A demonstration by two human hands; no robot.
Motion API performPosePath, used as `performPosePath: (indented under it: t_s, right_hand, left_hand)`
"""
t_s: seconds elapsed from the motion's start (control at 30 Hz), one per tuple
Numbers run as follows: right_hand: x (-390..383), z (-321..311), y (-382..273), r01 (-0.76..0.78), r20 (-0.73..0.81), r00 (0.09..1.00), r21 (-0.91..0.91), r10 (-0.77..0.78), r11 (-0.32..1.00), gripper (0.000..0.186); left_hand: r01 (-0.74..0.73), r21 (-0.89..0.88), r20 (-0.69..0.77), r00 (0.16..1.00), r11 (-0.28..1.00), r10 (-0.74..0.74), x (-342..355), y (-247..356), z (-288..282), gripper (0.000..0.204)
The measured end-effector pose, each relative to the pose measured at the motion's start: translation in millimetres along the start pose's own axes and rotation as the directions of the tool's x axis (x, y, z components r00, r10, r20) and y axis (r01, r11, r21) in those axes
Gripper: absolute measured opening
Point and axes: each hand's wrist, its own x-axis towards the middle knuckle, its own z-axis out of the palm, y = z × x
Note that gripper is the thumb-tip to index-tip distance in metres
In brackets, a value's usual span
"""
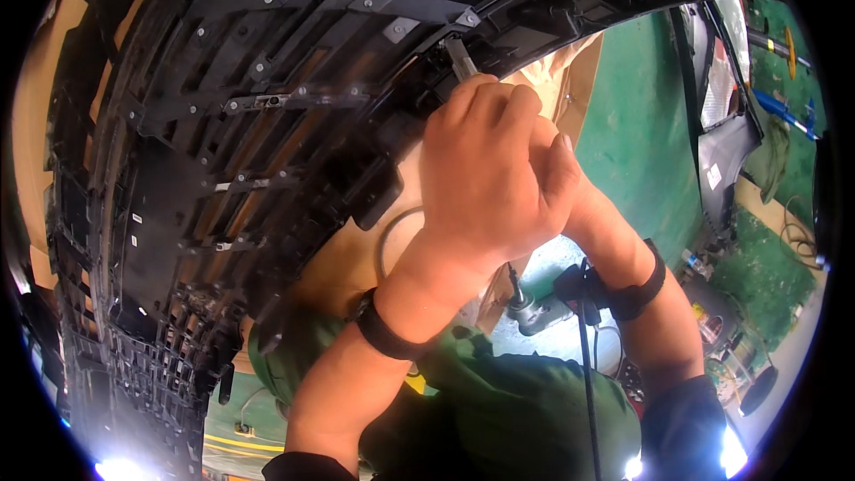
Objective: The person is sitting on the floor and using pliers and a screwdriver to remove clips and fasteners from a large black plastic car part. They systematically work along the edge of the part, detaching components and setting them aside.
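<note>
A large black slatted plastic panel (223,62), studded with small round fasteners, fills the left and top of the head view. A grey metal tool or bracket (460,58) stands at its inner edge. My left hand (485,160) is closed over the lower end of this metal piece, knuckles toward the camera. My right hand (557,187) is directly behind my left one and mostly hidden by it. Both wrists wear black straps, and a black cable runs down from the right one. What lies inside my fingers is mostly hidden.
Brown cardboard (579,80) lies behind the hands on a green floor (641,107). A grey power tool (530,307) rests below them on a light surface. At right are another black part (721,169), blue items (784,111), hoses and containers. My green-clad legs are below.
</note>
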Motion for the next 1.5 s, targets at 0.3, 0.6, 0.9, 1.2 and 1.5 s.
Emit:
performPosePath:
  t_s: [0.3, 0.6, 0.9, 1.2, 1.5]
  right_hand:
    - [3, -20, -13, -0.220, 0.145, 0.973, 0.364, 0.178, 0.905, 0.022]
    - [6, -34, -20, -0.303, 0.228, 0.947, 0.418, 0.224, 0.857, 0.020]
    - [9, -42, -25, -0.354, 0.269, 0.929, 0.437, 0.256, 0.827, 0.019]
    - [10, -38, -27, -0.376, 0.245, 0.925, 0.486, 0.290, 0.789, 0.018]
    - [15, -12, -34, -0.371, 0.091, 0.920, 0.517, 0.381, 0.771, 0.017]
  left_hand:
    - [0.094, 0.083, -0.053, 0.995, 0.992, -0.090, 5, 17, 15, 0.019]
    - [0.104, 0.168, -0.107, 0.991, 0.980, -0.087, 9, 23, 27, 0.021]
    - [0.117, 0.208, -0.112, 0.989, 0.971, -0.095, 11, 24, 32, 0.020]
    - [0.146, 0.317, -0.063, 0.989, 0.937, -0.132, 10, 27, 28, 0.020]
    - [0.141, 0.324, 0.001, 0.989, 0.935, -0.150, 4, 23, 18, 0.016]
